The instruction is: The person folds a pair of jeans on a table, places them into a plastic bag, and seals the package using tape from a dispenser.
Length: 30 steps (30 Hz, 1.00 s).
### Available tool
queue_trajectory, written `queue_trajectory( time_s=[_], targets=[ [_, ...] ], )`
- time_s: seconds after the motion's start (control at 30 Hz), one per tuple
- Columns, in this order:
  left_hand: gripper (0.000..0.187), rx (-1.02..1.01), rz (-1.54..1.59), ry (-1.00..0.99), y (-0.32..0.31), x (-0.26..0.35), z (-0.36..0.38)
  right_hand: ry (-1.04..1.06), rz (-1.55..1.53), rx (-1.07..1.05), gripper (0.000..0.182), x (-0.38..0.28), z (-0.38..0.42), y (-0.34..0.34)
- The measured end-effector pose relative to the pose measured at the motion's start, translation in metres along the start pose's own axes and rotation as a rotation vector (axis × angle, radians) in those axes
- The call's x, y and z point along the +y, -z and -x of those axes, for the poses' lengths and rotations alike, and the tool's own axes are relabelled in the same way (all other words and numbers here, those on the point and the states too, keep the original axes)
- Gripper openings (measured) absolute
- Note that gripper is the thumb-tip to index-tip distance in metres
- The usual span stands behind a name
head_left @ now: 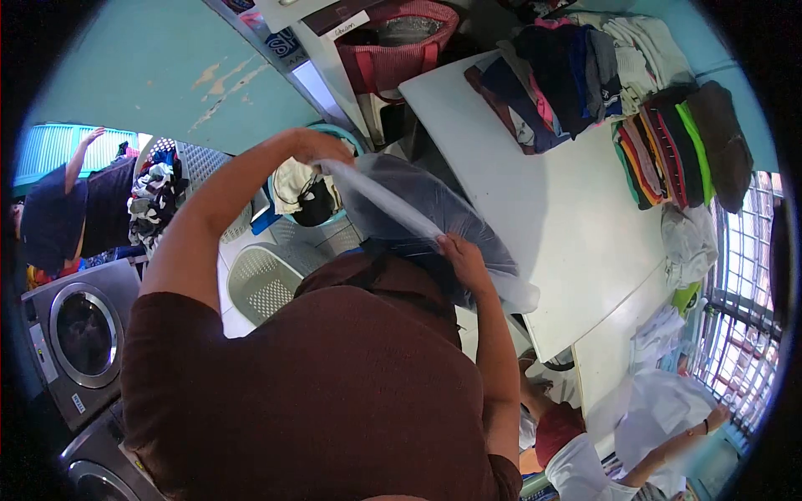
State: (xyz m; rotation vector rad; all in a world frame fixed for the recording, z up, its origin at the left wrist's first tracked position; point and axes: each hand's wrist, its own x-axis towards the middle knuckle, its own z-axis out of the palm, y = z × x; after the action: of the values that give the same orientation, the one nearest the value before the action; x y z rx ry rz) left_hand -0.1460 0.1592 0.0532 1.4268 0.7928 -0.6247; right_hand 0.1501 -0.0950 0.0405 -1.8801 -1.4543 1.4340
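A clear plastic bag [401,188] with dark contents, which look like folded cloth, hangs in front of my body at the table's edge. My left hand [326,150] holds the far left end of the bag's gathered rim, its fingertips partly hidden. My right hand [465,260] is closed on the near part of the same rim, thumb on top. The rim stretches as a whitish band between both hands. The bag's lower right end bulges beside the white table [551,242]. Exactly what lies inside is blurred by the plastic.
Folded clothes [576,75] and a second stack [677,154] lie on the table. A blue basin with clothes [305,188] and a pale laundry basket [255,288] stand at left, near a washing machine [83,334]. Another person's arm [685,442] handles white cloth at lower right.
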Motion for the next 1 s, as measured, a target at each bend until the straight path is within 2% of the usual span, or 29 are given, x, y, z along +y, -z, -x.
queue_trajectory(
  time_s=[0.03,0.1,0.2,0.27,0.33,0.4,0.47,0.57,0.63,0.67,0.77,0.87,0.9,1.0],
  targets=[
    [0.018,-0.070,-0.127,0.022,0.004,-0.007,-0.002,0.001,-0.021,-0.001,0.040,0.002,0.000,0.001],
    [0.017,-0.136,0.233,0.251,0.012,-0.035,-0.022,-0.003,-0.044,0.005,0.041,0.004,-0.001,0.003],
    [0.020,0.675,-0.558,-0.069,0.013,-0.027,-0.036,-0.039,-0.087,0.006,0.042,-0.002,-0.003,0.001],
    [0.025,1.361,-0.690,-0.241,-0.013,0.057,-0.017,-0.040,-0.122,0.019,0.042,0.001,-0.004,0.002],
    [0.025,1.185,-0.626,-0.589,-0.057,0.120,-0.003,-0.008,-0.174,0.040,0.042,0.007,-0.006,-0.003],
    [0.028,0.918,-0.686,-0.688,-0.111,0.129,-0.022,-0.059,-0.198,-0.001,0.041,0.009,-0.009,-0.002],
    [0.033,0.911,-0.943,-0.791,-0.155,0.103,-0.056,-0.071,-0.186,-0.013,0.041,0.011,-0.012,0.002],
    [0.038,0.693,-1.116,-0.752,-0.156,0.093,-0.071,-0.050,-0.186,-0.010,0.039,0.009,-0.017,0.005],
    [0.039,0.661,-1.199,-0.784,-0.150,0.090,-0.081,-0.071,-0.284,0.004,0.034,0.006,-0.019,0.005],
    [0.039,0.649,-1.241,-0.807,-0.148,0.091,-0.086,-0.063,-0.320,-0.014,0.034,0.004,-0.018,0.006],
    [0.038,0.776,-1.280,-0.832,-0.162,0.105,-0.067,-0.049,-0.363,-0.033,0.033,0.001,-0.015,0.011],
    [0.037,0.798,-1.165,-0.810,-0.176,0.096,-0.073,-0.090,-0.297,-0.049,0.032,0.012,-0.018,0.007],
    [0.036,0.739,-1.101,-0.774,-0.175,0.089,-0.079,-0.123,-0.288,-0.069,0.031,0.001,-0.015,0.010],
    [0.032,0.570,-0.970,-0.677,-0.167,0.086,-0.087,0.096,-0.004,0.047,0.031,0.009,-0.015,0.003]
  ],
)
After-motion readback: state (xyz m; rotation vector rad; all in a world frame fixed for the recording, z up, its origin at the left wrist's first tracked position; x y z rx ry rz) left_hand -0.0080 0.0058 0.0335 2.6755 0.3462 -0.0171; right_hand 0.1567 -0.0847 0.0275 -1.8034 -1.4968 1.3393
